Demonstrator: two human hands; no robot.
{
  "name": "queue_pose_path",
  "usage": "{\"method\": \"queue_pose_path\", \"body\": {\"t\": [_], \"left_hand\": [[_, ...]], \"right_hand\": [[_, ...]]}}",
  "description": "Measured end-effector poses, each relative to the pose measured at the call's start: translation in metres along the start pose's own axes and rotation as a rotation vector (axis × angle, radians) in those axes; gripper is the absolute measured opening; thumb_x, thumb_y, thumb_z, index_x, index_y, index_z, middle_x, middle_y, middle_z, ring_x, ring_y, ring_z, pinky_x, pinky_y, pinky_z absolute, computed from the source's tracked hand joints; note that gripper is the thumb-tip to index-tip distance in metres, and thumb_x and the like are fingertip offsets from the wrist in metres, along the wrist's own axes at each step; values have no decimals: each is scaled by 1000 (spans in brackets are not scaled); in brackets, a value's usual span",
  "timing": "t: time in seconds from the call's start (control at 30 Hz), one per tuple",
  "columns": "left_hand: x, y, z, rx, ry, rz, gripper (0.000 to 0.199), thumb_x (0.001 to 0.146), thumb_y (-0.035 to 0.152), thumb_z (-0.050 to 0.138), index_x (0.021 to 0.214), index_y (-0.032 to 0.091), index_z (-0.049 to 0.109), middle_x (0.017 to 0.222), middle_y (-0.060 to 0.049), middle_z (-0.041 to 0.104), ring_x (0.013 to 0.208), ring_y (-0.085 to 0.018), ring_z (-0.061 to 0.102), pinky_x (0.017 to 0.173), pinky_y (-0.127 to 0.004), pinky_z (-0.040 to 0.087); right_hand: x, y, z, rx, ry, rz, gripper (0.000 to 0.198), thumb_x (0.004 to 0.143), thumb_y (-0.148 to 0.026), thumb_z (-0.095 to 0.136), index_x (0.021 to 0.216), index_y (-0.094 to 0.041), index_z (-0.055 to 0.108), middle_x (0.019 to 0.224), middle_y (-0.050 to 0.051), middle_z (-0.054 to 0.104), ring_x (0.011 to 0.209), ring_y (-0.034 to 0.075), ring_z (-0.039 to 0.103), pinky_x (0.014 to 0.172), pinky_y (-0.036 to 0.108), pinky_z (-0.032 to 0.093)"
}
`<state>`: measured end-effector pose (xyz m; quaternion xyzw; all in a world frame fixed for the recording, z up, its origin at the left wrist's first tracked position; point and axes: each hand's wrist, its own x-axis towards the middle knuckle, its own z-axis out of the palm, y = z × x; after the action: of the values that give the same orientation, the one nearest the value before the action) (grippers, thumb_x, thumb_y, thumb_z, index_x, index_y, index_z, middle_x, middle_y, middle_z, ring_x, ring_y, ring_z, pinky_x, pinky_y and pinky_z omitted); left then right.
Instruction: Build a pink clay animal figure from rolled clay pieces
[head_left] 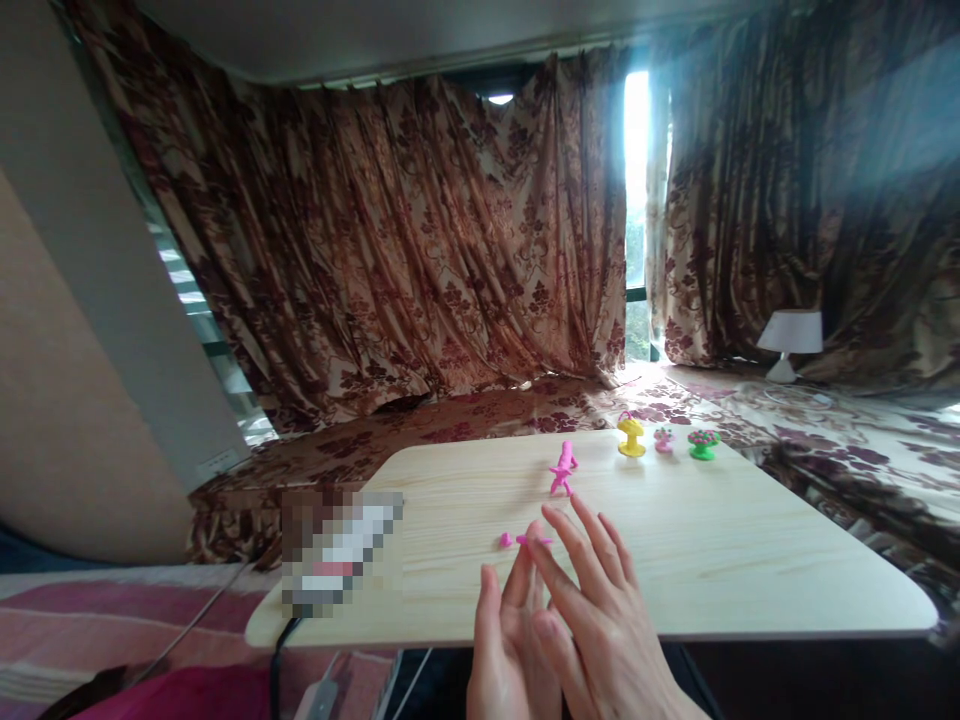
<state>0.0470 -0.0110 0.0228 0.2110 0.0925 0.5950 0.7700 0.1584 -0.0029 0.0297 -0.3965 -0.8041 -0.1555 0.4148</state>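
Observation:
Over the near edge of the table, my left hand (pixel 510 635) is turned palm up with its fingers stretched out. My right hand (pixel 604 600) lies across its palm and fingers, its own fingers straight and slightly spread. Whether anything sits between the two palms is hidden. Just beyond the left fingertips is a thin pink piece (pixel 523 540), partly covered by them, with a small pink lump (pixel 505 540) beside it. Farther back, a bright pink modelled figure (pixel 564 468) with thin limbs rests on the table, past the right fingertips.
Along the far edge of the pale wooden table (pixel 750 560) stand a yellow mushroom-like model (pixel 631 437), a small pink one (pixel 664 441) and a green one with pink dots (pixel 703 444). A pixelated flat object (pixel 345 550) with a black cable lies left. A white lamp (pixel 792 335) stands behind.

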Motion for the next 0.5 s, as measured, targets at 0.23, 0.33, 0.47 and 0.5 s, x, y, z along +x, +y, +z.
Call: {"method": "queue_pose_path", "body": {"t": [0.23,0.33,0.47,0.5], "left_hand": [[3,-2,-3,-13,16,16,46,88,50,40,114,21,64,123,-9,60,129,-28,39,110,-44,22],[4,-4,-6,-11,31,22,46,87,51,41,115,22,63,124,-9,60,129,-28,38,110,-44,21],[4,-4,-8,9,78,67,46,86,50,41,114,21,64,125,-9,59,130,-28,37,110,-44,22],[4,-4,-8,7,81,65,46,86,50,41,113,21,64,125,-9,59,130,-28,37,110,-44,22]], "right_hand": [[1,-2,2,-19,-29,32,46,88,-24,44,133,-16,44,152,7,16,137,36,9,107,57,19],[1,-1,3,-20,-50,34,48,88,-25,44,135,-17,41,152,8,16,137,35,8,106,57,19],[3,-2,3,-33,-52,100,40,88,-23,44,128,-19,50,152,6,15,138,34,8,107,56,18],[3,-2,3,-35,-53,86,42,88,-23,44,129,-19,48,152,6,15,137,34,8,107,56,18]]}}
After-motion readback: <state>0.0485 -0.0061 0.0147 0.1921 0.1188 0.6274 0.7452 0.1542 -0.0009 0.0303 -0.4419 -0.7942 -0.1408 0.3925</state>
